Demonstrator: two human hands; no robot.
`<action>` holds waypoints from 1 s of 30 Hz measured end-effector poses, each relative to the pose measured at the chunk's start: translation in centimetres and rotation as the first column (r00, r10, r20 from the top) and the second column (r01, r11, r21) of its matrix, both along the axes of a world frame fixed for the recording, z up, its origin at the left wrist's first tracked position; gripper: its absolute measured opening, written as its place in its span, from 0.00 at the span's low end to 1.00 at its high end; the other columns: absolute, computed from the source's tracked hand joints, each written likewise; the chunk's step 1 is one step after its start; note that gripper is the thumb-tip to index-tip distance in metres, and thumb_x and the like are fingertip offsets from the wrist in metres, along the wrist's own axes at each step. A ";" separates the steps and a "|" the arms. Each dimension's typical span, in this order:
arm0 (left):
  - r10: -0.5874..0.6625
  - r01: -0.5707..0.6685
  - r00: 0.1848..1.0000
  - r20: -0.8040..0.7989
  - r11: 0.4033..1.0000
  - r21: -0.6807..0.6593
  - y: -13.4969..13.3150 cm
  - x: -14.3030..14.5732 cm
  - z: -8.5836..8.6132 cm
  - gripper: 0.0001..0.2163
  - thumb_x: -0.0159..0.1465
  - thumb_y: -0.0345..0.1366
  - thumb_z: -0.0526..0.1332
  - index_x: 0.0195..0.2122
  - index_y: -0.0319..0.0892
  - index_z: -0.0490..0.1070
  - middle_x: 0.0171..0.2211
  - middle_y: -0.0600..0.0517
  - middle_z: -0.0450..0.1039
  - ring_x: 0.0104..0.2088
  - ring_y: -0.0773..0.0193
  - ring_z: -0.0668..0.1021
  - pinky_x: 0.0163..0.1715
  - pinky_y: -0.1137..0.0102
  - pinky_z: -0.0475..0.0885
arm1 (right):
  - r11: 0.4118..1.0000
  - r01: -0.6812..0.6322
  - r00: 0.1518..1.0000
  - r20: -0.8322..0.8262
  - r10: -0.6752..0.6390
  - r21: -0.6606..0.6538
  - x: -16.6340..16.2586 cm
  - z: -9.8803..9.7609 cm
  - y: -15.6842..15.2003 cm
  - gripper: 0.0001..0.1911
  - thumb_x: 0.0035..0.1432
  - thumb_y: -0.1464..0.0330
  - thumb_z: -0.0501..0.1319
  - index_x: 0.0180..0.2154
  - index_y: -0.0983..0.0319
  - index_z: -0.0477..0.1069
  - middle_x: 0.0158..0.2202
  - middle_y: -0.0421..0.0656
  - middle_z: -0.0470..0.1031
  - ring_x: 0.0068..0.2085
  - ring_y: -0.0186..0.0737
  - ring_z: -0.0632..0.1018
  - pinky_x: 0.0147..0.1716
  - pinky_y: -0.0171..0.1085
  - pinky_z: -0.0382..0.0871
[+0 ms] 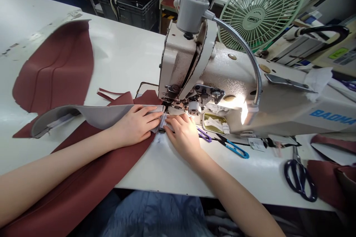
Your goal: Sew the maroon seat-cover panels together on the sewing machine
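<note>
My left hand [136,124] lies with fingers stretched over the grey backing [102,116] of a maroon leather-like piece [91,166]. The piece runs from the sewing machine [191,63] down over the table's front edge at the left. My right hand [183,133] rests at the other side of the needle area, its fingers slightly bent and pressing down on a pale strip [164,120]. Both sets of fingertips are close to the presser foot, which is partly hidden. Under the machine's lamp [244,113] the work is lit.
Another maroon panel [61,66] lies at the left. Purple snips [205,135], blue snips [233,148] and dark-handled scissors [299,177] lie to the right. A small tray [214,123] sits beside the machine. A green fan [258,14] and a grey crate [130,5] stand behind.
</note>
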State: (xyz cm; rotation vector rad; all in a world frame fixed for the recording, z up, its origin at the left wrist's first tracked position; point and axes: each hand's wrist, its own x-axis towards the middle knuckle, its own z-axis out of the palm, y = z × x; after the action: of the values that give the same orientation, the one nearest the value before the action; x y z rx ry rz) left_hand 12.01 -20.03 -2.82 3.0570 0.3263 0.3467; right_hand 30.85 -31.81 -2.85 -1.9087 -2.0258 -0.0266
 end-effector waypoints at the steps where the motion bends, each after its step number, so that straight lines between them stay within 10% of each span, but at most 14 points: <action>1: 0.000 0.000 1.000 0.005 1.000 -0.006 0.0 0.0 0.0 0.17 0.63 0.30 0.58 0.53 0.44 0.72 0.61 0.49 0.68 0.61 0.49 0.67 0.53 0.53 0.64 | 1.000 0.008 1.000 -0.013 -0.008 -0.008 0.2 0.2 -0.3 0.08 0.66 0.67 0.59 0.42 0.61 0.76 0.43 0.44 0.79 0.43 0.44 0.73 0.43 0.43 0.63; 13: 0.008 -0.007 1.000 0.011 0.999 -0.049 0.3 -0.2 -0.5 0.19 0.62 0.30 0.57 0.54 0.41 0.69 0.60 0.47 0.69 0.62 0.51 0.66 0.57 0.56 0.64 | 0.996 -0.093 0.973 -0.214 0.089 -0.009 -0.1 -0.7 -0.2 0.16 0.69 0.71 0.53 0.51 0.60 0.76 0.51 0.42 0.78 0.44 0.41 0.74 0.44 0.42 0.67; 30: 0.127 -0.130 0.991 -0.036 0.988 -0.078 1.7 2.9 -0.5 0.20 0.62 0.30 0.56 0.56 0.38 0.66 0.53 0.43 0.70 0.55 0.53 0.73 0.57 0.59 0.67 | 0.999 -0.029 0.999 0.021 0.029 -0.038 1.0 -0.5 1.3 0.18 0.69 0.69 0.52 0.56 0.60 0.71 0.57 0.42 0.73 0.50 0.46 0.71 0.49 0.44 0.63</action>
State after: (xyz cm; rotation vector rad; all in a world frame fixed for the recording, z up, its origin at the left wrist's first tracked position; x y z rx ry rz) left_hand 14.88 -18.33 -3.29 2.9727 0.5273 0.2843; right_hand 31.88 -30.47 -3.39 -1.9093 -2.0821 -0.0014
